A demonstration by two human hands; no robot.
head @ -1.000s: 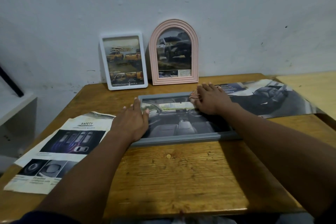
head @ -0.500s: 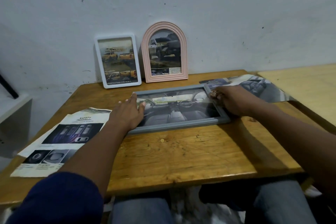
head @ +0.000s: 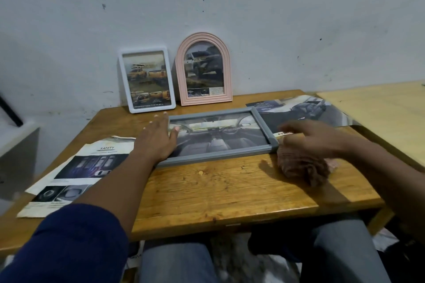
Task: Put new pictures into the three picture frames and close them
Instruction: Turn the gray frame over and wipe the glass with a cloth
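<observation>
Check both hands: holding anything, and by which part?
The right hand grips the pink cloth by its top; left hand rests flat on the gray frame.

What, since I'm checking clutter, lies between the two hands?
Head view: grey frame, lying flat, spans from left hand to right hand, which holds a cloth.

Wooden table point(head: 230, 195) open along front edge; grey rectangular frame point(head: 213, 156), printed paper sheet point(head: 76, 167), pinkish cloth point(head: 303, 167) block the middle.

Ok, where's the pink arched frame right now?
In the head view, the pink arched frame stands at the back of the table, against the wall, immediately right of the white frame and behind the flat grey frame.
</observation>
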